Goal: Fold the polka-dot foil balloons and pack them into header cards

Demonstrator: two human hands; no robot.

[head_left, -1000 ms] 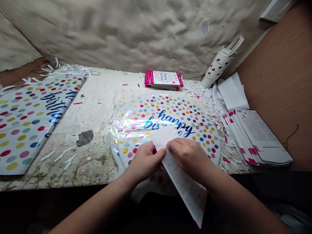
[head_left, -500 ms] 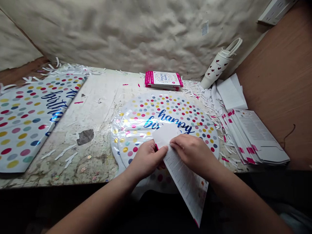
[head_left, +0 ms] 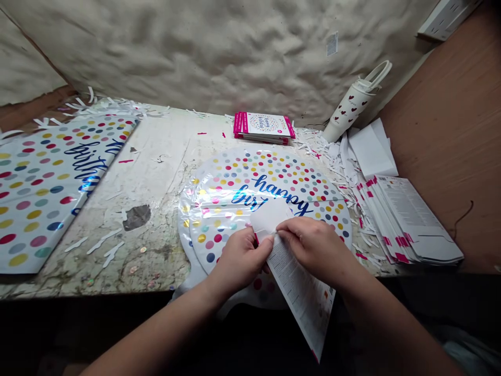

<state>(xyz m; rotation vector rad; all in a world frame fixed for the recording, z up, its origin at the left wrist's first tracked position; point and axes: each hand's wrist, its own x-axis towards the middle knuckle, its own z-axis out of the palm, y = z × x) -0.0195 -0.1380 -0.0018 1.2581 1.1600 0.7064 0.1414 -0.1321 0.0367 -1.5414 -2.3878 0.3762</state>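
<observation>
While my left hand (head_left: 245, 256) holds the printed packet (head_left: 299, 300), thumb on its face and the other fingers curled beneath, my right hand (head_left: 313, 245) pinches its upper edge, thumb and forefinger pressed together just beside my left thumb; what lies between those tips is too small to make out. From the pinch, a plain white flap (head_left: 268, 214) sticks up toward twelve o'clock, and the packet's body slants down toward five, ending in a pink corner. Under it all lie rounded dotted sheets (head_left: 270, 164) with blue "happy" lettering, reaching past the near edge of the tabletop (head_left: 164, 177). Farther out at twelve sits a pink-and-white stack (head_left: 264, 125). At one o'clock I have a white tumbler (head_left: 348, 112) with dark red hearts; at two, some blank paper (head_left: 371, 149); at three, a fanned pile (head_left: 417, 216) with pink edges. At nine there's a grey patch (head_left: 136, 216) and, beyond it, a folded sheet (head_left: 43, 193) in matching dots.
</observation>
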